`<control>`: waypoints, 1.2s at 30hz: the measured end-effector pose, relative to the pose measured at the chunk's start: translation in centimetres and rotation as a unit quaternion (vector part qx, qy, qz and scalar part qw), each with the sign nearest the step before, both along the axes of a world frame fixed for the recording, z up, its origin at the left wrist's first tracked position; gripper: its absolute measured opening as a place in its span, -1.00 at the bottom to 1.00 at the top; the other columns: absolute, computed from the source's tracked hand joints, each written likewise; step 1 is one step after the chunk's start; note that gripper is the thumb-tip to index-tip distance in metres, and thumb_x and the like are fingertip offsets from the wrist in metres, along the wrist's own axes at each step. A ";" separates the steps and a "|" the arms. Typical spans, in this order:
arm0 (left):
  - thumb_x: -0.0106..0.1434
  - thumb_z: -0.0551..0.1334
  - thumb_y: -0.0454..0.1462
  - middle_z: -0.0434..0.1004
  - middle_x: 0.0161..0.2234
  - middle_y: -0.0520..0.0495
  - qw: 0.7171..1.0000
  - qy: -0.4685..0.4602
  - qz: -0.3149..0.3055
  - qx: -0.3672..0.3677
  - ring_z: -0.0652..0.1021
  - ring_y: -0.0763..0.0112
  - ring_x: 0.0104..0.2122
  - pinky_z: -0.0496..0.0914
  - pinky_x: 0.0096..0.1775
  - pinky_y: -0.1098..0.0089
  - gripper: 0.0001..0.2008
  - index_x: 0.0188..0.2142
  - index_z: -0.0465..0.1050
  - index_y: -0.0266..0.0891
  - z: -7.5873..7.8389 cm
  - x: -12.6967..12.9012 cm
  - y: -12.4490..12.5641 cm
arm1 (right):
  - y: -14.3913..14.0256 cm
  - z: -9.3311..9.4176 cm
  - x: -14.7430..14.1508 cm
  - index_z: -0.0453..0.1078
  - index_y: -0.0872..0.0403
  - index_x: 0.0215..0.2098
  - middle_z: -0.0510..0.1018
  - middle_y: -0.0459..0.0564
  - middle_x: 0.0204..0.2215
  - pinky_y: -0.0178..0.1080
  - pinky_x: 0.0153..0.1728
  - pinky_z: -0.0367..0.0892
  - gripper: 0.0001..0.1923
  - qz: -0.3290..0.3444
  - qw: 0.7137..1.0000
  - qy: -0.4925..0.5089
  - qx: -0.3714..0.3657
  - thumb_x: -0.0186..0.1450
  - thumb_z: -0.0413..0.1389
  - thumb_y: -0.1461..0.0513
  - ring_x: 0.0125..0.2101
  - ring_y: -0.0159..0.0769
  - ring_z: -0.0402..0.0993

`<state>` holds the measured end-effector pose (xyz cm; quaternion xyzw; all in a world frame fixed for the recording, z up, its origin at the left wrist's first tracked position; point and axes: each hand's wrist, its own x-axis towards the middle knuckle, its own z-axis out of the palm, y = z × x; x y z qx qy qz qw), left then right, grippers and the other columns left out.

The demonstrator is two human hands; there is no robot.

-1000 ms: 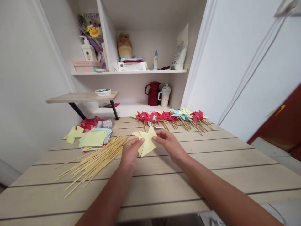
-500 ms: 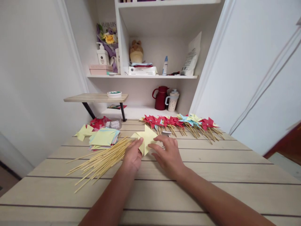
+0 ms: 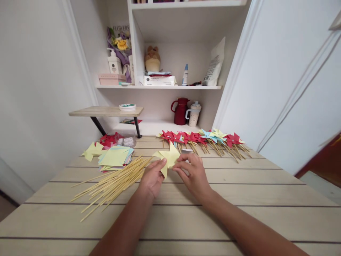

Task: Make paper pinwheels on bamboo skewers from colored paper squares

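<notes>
A pale yellow paper pinwheel (image 3: 170, 156) with pointed blades is held up over the middle of the table. My left hand (image 3: 153, 176) grips its lower left side, thumb in front. On the other side, my right hand (image 3: 193, 172) has thumb and fingertips pinched together at the lower right blade. Whether anything small sits between those fingertips is too fine to see. A fan of thin wooden sticks (image 3: 113, 183) lies just left of my left hand. Behind my right hand is a small grey-and-white object (image 3: 187, 151), partly covered by the fingers.
Finished pinwheels on sticks (image 3: 191, 137) lie in a row at the back right. At the back left are square paper sheets (image 3: 115, 156), a loose yellow pinwheel (image 3: 92, 151), red ones (image 3: 109, 140) and a clear box (image 3: 127, 141). A small raised shelf (image 3: 106, 111) stands behind them.
The pinwheel has shifted slightly right and tilted. My right fingers, more spread before, have closed in on its lower right blade. My left hand keeps its hold.
</notes>
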<state>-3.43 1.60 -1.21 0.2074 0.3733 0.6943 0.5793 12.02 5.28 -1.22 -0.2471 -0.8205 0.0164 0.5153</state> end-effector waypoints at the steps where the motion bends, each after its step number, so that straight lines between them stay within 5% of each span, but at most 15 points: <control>1: -0.05 0.54 -0.29 0.67 -0.34 -0.15 1.000 0.007 0.000 0.000 0.58 0.47 -0.42 0.45 -0.36 0.51 -0.69 -0.30 0.62 -0.37 0.0 0.0 0.0 | 0.1 0.0 0.0 0.51 0.01 -0.35 0.50 -0.01 -0.25 -0.08 -0.14 0.19 -0.92 0.001 1.000 0.004 -0.013 0.32 0.20 0.27 -0.19 -0.18 0.40; 15: -0.07 0.52 -0.16 0.61 -0.32 -0.09 0.992 0.129 0.001 0.006 0.48 0.48 -0.38 0.30 -0.35 0.47 -0.66 -0.32 0.64 -0.28 0.2 0.7 -0.4 | 0.7 0.7 0.3 0.49 0.03 -0.50 0.50 0.01 -0.30 -0.06 -0.13 0.29 -0.86 0.014 0.986 0.051 -0.160 0.23 0.25 0.28 -0.21 -0.15 0.42; 36: -0.10 0.52 -0.19 0.58 -0.45 -0.01 0.985 0.164 0.044 0.036 0.46 0.50 -0.46 0.28 -0.38 0.48 -0.73 -0.42 0.62 -0.29 0.8 1.6 -0.5 | 0.8 0.6 0.4 0.48 0.02 -0.52 0.55 0.01 -0.26 -0.04 -0.09 0.31 -0.84 0.015 0.986 0.059 -0.153 0.22 0.25 0.25 -0.18 -0.15 0.45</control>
